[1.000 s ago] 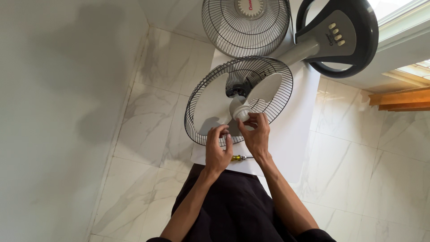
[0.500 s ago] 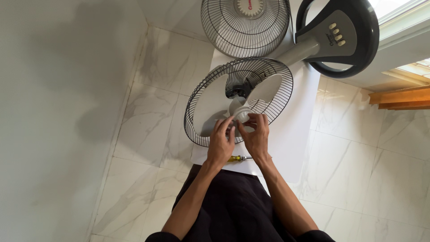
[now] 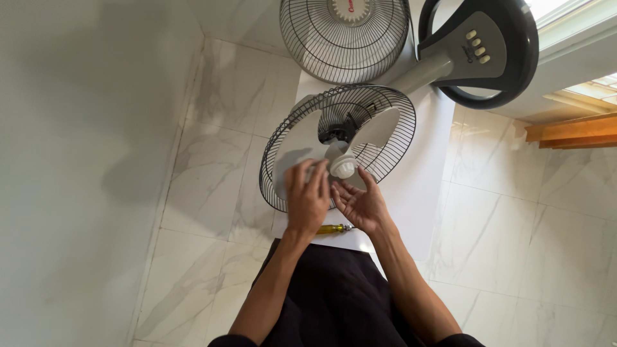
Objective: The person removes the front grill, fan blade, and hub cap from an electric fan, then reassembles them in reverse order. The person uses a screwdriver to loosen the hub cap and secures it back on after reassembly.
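Observation:
A fan lies on its back on a white sheet [image 3: 418, 186], its black rear grille [image 3: 283, 138] cupping pale grey blades [image 3: 379, 125] and a white hub cap [image 3: 344, 168]. My left hand [image 3: 307, 198] lies back-up on the near blade just left of the cap, fingers pressed over the blade. My right hand [image 3: 361, 205] is palm-up right below the cap, fingers apart and curled toward it, holding nothing. A yellow-handled screwdriver [image 3: 333, 229] lies on the sheet under my wrists.
The detached front grille [image 3: 308, 38] lies beyond the fan. The fan's round black-and-grey base [image 3: 479, 48] with buttons is at the upper right. Marble floor tiles [image 3: 212, 186] surround the sheet, a grey wall [image 3: 77, 160] runs on the left, and a wooden ledge [image 3: 572, 132] on the right.
My right hand has come off the hub cap and dropped below it, palm turned up. My left hand has slid up onto the blade beside the hub.

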